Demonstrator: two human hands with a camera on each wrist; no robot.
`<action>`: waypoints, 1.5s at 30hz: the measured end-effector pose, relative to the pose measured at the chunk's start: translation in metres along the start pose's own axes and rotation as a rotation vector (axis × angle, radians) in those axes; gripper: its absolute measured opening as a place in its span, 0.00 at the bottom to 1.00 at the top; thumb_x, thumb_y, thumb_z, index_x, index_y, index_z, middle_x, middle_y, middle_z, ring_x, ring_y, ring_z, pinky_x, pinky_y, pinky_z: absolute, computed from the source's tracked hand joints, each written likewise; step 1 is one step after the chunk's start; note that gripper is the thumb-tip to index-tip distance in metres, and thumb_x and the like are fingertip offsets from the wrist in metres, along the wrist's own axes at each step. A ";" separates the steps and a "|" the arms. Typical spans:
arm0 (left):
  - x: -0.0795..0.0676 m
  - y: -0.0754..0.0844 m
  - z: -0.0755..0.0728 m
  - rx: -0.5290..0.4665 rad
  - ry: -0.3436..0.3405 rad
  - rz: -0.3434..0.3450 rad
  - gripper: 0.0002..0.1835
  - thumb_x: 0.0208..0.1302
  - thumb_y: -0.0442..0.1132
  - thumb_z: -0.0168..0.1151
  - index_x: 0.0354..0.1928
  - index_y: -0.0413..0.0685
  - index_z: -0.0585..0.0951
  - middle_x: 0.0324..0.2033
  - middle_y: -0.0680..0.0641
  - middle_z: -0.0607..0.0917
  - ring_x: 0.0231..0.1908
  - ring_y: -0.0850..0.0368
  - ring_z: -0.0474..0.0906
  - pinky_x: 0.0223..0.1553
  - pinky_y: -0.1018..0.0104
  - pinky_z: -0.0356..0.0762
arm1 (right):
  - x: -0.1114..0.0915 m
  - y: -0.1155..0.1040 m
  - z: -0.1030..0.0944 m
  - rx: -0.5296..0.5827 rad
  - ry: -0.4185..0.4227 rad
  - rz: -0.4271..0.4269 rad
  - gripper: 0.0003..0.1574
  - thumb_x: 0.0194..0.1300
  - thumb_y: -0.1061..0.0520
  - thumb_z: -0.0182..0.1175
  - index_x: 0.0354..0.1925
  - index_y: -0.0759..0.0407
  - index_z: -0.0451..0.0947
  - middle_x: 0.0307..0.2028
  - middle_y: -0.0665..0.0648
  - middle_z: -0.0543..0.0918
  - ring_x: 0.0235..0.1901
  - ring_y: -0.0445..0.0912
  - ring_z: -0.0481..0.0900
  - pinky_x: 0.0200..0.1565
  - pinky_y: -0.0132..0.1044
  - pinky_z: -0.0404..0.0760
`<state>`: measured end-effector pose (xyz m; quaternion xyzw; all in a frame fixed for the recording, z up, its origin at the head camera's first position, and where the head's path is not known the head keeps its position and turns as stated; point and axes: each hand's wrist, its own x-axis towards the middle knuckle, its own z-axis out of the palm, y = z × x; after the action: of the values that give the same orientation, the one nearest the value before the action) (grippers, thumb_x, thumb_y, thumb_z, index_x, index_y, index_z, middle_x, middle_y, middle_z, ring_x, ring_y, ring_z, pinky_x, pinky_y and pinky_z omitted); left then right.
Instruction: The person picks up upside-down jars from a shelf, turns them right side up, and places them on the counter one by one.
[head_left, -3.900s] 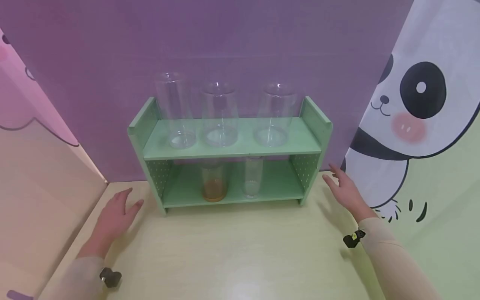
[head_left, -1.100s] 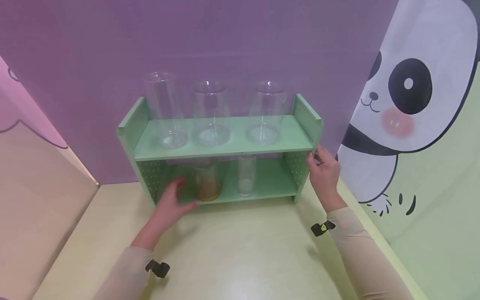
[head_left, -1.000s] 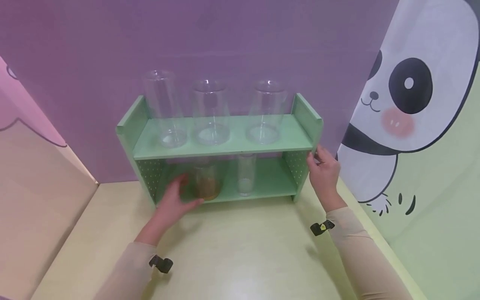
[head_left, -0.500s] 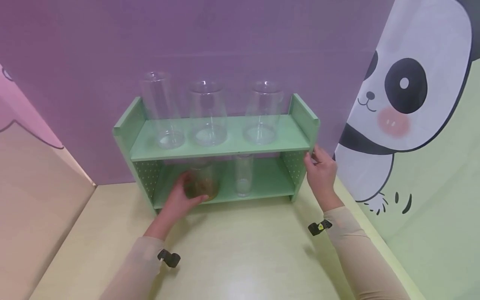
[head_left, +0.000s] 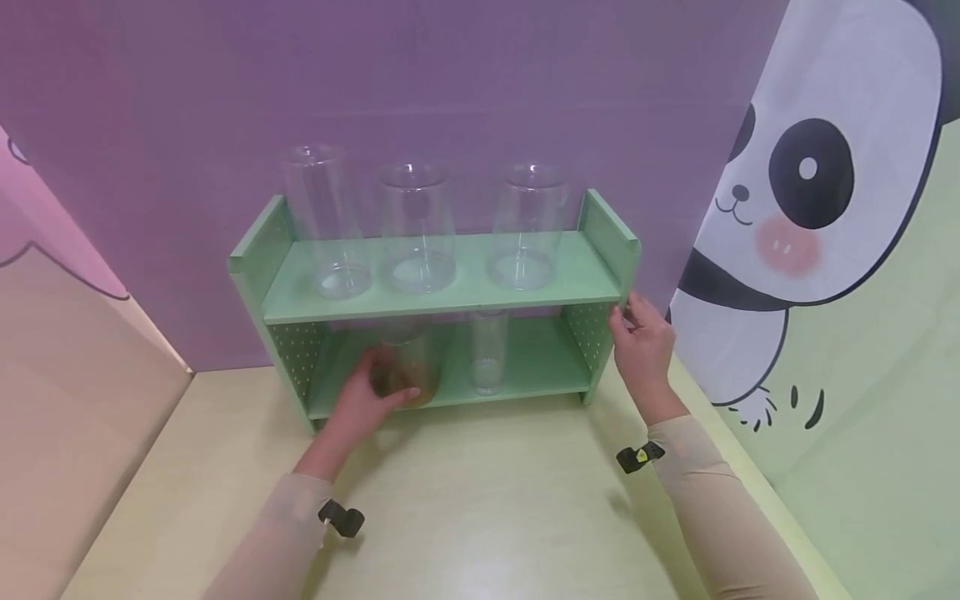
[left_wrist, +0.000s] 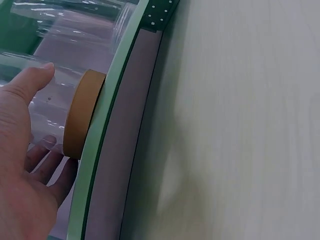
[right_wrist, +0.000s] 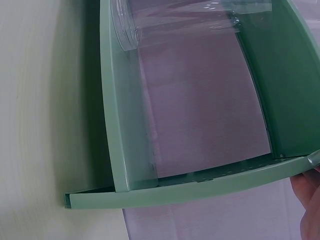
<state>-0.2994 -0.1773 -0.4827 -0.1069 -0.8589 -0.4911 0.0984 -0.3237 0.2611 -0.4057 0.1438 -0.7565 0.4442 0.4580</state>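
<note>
A two-tier green shelf (head_left: pixel 450 310) stands on the table against the purple backdrop. On its lower tier is a clear glass jar (head_left: pixel 414 350), upright, with a brown band (left_wrist: pixel 82 115) at its base. My left hand (head_left: pixel 363 402) grips this jar low down, thumb at the front and fingers round its left and far side. In the left wrist view the brown base sits right at the shelf's front edge. My right hand (head_left: pixel 643 348) pinches the shelf's right side panel just below the upper tier; only part of that hand shows in the right wrist view.
Right of the jar, a narrow clear glass (head_left: pixel 488 354) stands on the lower tier. Up top are a tall clear glass (head_left: pixel 326 225) and two wider ones, a middle glass (head_left: pixel 417 229) and a right glass (head_left: pixel 527 229). A panda-print wall (head_left: pixel 810 242) rises at the right.
My left hand has moved right from the table into the lower tier and taken hold of the jar. Earlier my right hand came in to grip the side panel, and it has stayed there.
</note>
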 end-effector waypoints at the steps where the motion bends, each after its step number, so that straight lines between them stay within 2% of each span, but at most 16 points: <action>1: -0.002 0.000 -0.001 -0.002 -0.003 0.002 0.50 0.63 0.46 0.85 0.80 0.43 0.66 0.72 0.33 0.76 0.75 0.31 0.70 0.78 0.33 0.66 | 0.000 0.000 0.000 0.003 0.001 0.002 0.30 0.71 0.75 0.63 0.68 0.59 0.86 0.51 0.66 0.92 0.49 0.65 0.92 0.47 0.17 0.83; 6: -0.013 0.003 -0.005 0.000 -0.033 0.007 0.49 0.61 0.48 0.86 0.78 0.44 0.68 0.69 0.36 0.78 0.73 0.33 0.72 0.77 0.32 0.67 | 0.001 -0.001 0.000 0.004 0.009 -0.003 0.30 0.70 0.76 0.63 0.66 0.61 0.86 0.50 0.66 0.92 0.48 0.66 0.93 0.46 0.17 0.83; 13: -0.030 0.013 -0.007 0.003 -0.076 -0.016 0.54 0.61 0.53 0.85 0.82 0.44 0.64 0.76 0.34 0.74 0.75 0.30 0.69 0.74 0.28 0.69 | 0.002 -0.001 0.000 -0.017 0.015 0.001 0.30 0.71 0.75 0.63 0.67 0.60 0.86 0.50 0.66 0.92 0.49 0.65 0.92 0.45 0.16 0.83; 16: -0.037 0.016 -0.005 -0.007 -0.092 -0.018 0.54 0.61 0.52 0.85 0.82 0.45 0.65 0.77 0.35 0.73 0.76 0.30 0.69 0.75 0.28 0.68 | 0.002 -0.001 0.000 -0.023 0.013 0.005 0.30 0.71 0.74 0.63 0.67 0.60 0.86 0.50 0.66 0.92 0.49 0.65 0.92 0.46 0.16 0.83; 22: -0.048 0.020 -0.002 0.004 -0.111 0.022 0.53 0.59 0.48 0.86 0.81 0.42 0.67 0.76 0.34 0.74 0.77 0.30 0.68 0.78 0.28 0.62 | 0.001 -0.002 0.002 -0.021 0.017 0.009 0.29 0.71 0.74 0.62 0.66 0.61 0.86 0.51 0.66 0.92 0.49 0.66 0.92 0.50 0.19 0.84; 28: -0.058 0.025 0.001 -0.030 -0.145 -0.001 0.50 0.58 0.47 0.87 0.79 0.44 0.69 0.74 0.34 0.77 0.71 0.30 0.75 0.73 0.30 0.72 | 0.000 -0.004 0.001 -0.020 0.003 0.033 0.27 0.73 0.72 0.62 0.67 0.62 0.85 0.53 0.67 0.91 0.50 0.66 0.92 0.50 0.19 0.84; 33: -0.065 0.027 0.004 -0.071 -0.178 -0.026 0.52 0.58 0.46 0.87 0.81 0.45 0.68 0.77 0.33 0.74 0.69 0.28 0.77 0.72 0.29 0.73 | -0.001 -0.004 0.001 -0.022 -0.005 0.045 0.27 0.74 0.71 0.62 0.68 0.62 0.84 0.53 0.68 0.91 0.50 0.65 0.92 0.50 0.18 0.83; 37: -0.070 0.028 0.007 -0.085 -0.194 -0.015 0.51 0.57 0.44 0.87 0.80 0.45 0.69 0.76 0.33 0.74 0.69 0.27 0.77 0.71 0.30 0.74 | -0.001 -0.004 0.000 -0.014 -0.014 0.050 0.28 0.74 0.71 0.62 0.68 0.61 0.84 0.53 0.67 0.91 0.52 0.64 0.92 0.50 0.17 0.83; 41: -0.073 0.030 0.013 -0.101 -0.211 -0.012 0.51 0.56 0.41 0.88 0.79 0.46 0.70 0.75 0.35 0.76 0.69 0.27 0.78 0.71 0.31 0.75 | -0.002 -0.007 -0.002 -0.025 -0.039 0.089 0.26 0.76 0.69 0.63 0.69 0.64 0.84 0.56 0.67 0.90 0.53 0.62 0.91 0.49 0.18 0.84; 45: -0.078 0.031 0.019 -0.112 -0.213 -0.004 0.51 0.54 0.40 0.90 0.79 0.47 0.71 0.74 0.38 0.78 0.69 0.30 0.78 0.71 0.33 0.76 | -0.016 -0.020 -0.004 -0.016 -0.015 0.169 0.24 0.78 0.66 0.63 0.68 0.71 0.77 0.60 0.68 0.83 0.54 0.53 0.86 0.54 0.25 0.83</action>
<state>-0.2170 -0.1523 -0.4877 -0.1619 -0.8359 -0.5244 -0.0006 -0.3006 0.2503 -0.4073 0.0789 -0.7729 0.4740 0.4143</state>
